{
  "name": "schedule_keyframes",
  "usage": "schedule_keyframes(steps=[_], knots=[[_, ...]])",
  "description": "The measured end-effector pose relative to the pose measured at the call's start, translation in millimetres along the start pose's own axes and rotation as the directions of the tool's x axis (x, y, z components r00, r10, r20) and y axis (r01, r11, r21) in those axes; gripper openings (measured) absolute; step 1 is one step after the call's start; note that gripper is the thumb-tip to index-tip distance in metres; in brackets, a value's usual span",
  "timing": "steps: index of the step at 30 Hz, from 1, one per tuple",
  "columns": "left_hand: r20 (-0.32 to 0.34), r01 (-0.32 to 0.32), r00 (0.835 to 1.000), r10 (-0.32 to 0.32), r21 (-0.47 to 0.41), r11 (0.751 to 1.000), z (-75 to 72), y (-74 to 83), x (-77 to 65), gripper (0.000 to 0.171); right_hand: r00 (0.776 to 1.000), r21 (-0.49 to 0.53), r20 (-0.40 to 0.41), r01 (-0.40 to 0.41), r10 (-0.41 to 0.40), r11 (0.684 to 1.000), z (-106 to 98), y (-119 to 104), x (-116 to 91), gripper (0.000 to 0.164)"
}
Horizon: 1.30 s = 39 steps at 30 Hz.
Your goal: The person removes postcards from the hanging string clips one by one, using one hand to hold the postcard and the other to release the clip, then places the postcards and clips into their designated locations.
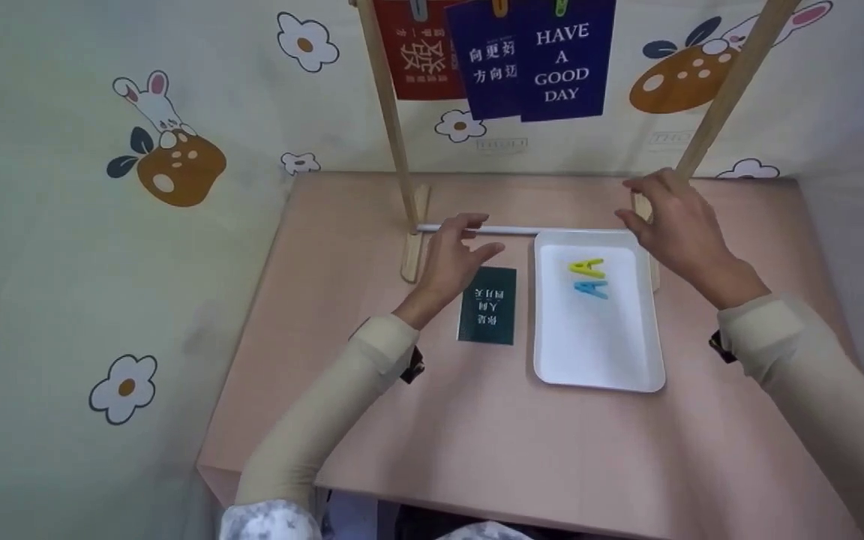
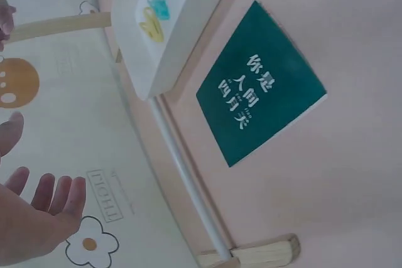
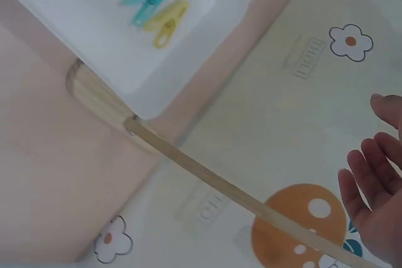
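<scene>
My left hand (image 1: 451,259) hovers above the table with nothing in it, thumb and fingers apart, just behind a dark green card (image 1: 487,306) with white Chinese characters. Over the far right corner of a white tray (image 1: 597,345) is my right hand (image 1: 676,221), also empty, its fingers loosely bent. Inside the tray lie a yellow clothespin (image 1: 586,268) and a blue clothespin (image 1: 591,289), side by side. In the left wrist view the green card (image 2: 260,86) lies flat, apart from the tray (image 2: 188,36). The right wrist view shows relaxed fingers (image 3: 370,174) holding nothing.
A wooden stand rises behind, with a left post (image 1: 391,120), a right post (image 1: 736,82) and a white bottom rod (image 1: 507,229). From it hang a red card (image 1: 432,79) and two blue cards, one reading HAVE A GOOD DAY (image 1: 565,109), held by clothespins. Patterned cloth (image 1: 237,75) covers the wall.
</scene>
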<state>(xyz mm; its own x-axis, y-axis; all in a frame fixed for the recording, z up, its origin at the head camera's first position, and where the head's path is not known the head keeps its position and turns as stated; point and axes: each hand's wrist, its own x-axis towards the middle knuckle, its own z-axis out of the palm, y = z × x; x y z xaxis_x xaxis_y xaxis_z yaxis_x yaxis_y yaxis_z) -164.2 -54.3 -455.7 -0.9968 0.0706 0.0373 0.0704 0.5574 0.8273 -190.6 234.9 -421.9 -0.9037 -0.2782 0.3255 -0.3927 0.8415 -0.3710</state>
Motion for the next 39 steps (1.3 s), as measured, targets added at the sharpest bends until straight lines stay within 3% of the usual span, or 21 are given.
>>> schedule_keyframes(steps=[2,5,10,19,23,27,31,36,39], knots=[[-0.006,-0.029,1.0,0.029,-0.034,0.999,-3.3,9.4,4.7,0.053,0.994,-0.031,-0.07,0.081,-0.083,0.996,-12,-5,8,0.043],[-0.011,-0.068,0.998,0.068,-0.074,0.995,-9.2,24.2,11.9,0.053,0.967,-0.078,-0.145,0.201,-0.21,0.977,-27,-11,19,0.048],[-0.018,-0.087,0.996,0.086,-0.116,0.989,-20.0,48.5,23.0,0.054,0.913,-0.176,-0.178,0.338,-0.368,0.924,-50,-23,38,0.058],[-0.068,-0.107,0.993,0.095,-0.199,0.974,-37.2,78.7,42.0,0.056,0.806,-0.325,-0.203,0.48,-0.556,0.815,-77,-45,68,0.071],[-0.088,-0.1,0.993,0.081,-0.245,0.964,-45.3,87.7,51.1,0.054,0.781,-0.367,-0.216,0.491,-0.586,0.79,-86,-51,82,0.072],[-0.114,-0.094,0.991,0.065,-0.273,0.957,-50.8,94.0,60.9,0.053,0.775,-0.385,-0.213,0.492,-0.594,0.781,-96,-60,97,0.071],[-0.118,-0.092,0.991,0.059,-0.292,0.952,-50.8,98.4,68.1,0.053,0.792,-0.391,-0.204,0.472,-0.575,0.79,-106,-69,107,0.072],[-0.104,-0.065,0.994,0.033,-0.32,0.945,-48.9,105.3,71.0,0.051,0.836,-0.435,-0.158,0.419,-0.525,0.797,-114,-79,118,0.073],[-0.119,-0.087,0.992,0.048,-0.354,0.931,-45.6,102.5,75.5,0.048,0.878,-0.404,-0.122,0.382,-0.463,0.831,-118,-89,123,0.071]])
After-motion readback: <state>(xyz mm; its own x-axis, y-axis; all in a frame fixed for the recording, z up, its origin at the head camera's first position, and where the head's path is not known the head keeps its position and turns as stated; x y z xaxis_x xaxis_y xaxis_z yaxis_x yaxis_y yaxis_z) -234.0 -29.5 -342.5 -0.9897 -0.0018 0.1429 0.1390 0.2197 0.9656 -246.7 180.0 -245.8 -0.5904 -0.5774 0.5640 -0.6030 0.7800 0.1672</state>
